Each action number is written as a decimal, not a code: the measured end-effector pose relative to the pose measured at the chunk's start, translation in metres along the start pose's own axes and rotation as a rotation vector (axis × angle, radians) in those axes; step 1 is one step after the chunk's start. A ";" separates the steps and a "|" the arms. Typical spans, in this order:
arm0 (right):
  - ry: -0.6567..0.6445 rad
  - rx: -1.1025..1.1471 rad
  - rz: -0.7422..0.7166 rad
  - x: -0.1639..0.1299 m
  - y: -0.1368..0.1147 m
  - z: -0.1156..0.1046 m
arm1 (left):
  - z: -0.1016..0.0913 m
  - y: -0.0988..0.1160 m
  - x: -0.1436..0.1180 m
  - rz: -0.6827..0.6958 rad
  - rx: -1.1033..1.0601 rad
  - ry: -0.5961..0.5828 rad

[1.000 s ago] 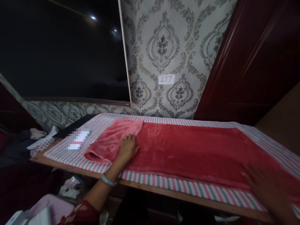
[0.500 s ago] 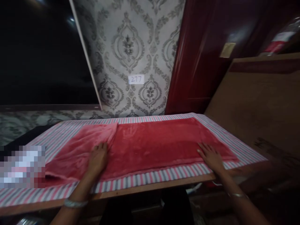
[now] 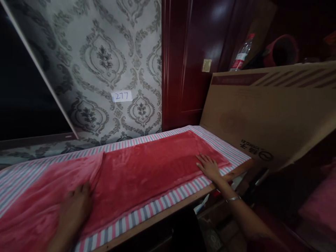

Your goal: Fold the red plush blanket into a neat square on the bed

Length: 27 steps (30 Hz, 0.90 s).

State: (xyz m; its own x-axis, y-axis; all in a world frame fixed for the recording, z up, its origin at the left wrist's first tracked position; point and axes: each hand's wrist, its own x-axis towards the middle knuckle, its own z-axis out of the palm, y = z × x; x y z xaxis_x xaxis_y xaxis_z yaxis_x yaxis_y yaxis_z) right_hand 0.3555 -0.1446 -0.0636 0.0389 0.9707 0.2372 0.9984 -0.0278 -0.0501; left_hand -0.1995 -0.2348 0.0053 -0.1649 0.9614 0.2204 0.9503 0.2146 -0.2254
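A red plush blanket (image 3: 149,164) lies spread lengthwise on a striped cloth (image 3: 162,206). Its left part is a paler pink layer (image 3: 52,189) folded over, with soft wrinkles and an edge slanting across the red. On that layer, beside the slanting edge, rests my left hand (image 3: 76,206), slightly blurred, fingers a little bent and nothing seen in its grasp. My right hand (image 3: 209,167) lies open with fingers spread on the blanket near its right front edge. A bracelet shows on the right wrist.
The table's wooden front edge (image 3: 157,218) runs below the striped cloth. A large cardboard box (image 3: 262,115) stands at the right, with a bottle (image 3: 240,57) behind its top edge. At the back are patterned wallpaper with a "277" label (image 3: 122,96) and a dark screen (image 3: 23,87).
My view has swung to the right, bringing more of the cardboard box in. Both hands stay on the blanket, in about the same places on it.
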 end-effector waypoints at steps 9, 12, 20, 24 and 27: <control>-0.016 -0.007 0.013 -0.002 0.000 -0.006 | -0.011 0.040 0.006 0.104 -0.138 0.087; -0.003 -0.021 0.008 -0.003 0.001 -0.005 | -0.011 0.071 0.004 0.208 -0.199 0.016; 0.039 -0.040 -0.028 -0.003 0.016 0.015 | 0.007 0.087 -0.006 0.158 -0.177 -0.116; 0.074 -0.040 -0.042 -0.004 0.019 0.021 | 0.004 0.086 -0.009 0.141 -0.225 -0.142; 0.063 -0.034 -0.043 -0.004 0.019 0.021 | -0.005 0.093 -0.003 0.145 -0.293 -0.173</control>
State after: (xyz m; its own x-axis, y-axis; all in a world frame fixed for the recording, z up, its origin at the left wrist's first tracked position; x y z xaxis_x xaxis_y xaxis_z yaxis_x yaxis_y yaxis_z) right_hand 0.3739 -0.1441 -0.0859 -0.0026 0.9542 0.2993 1.0000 0.0044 -0.0055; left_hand -0.1089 -0.2183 -0.0116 -0.0413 0.9985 0.0368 0.9982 0.0397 0.0439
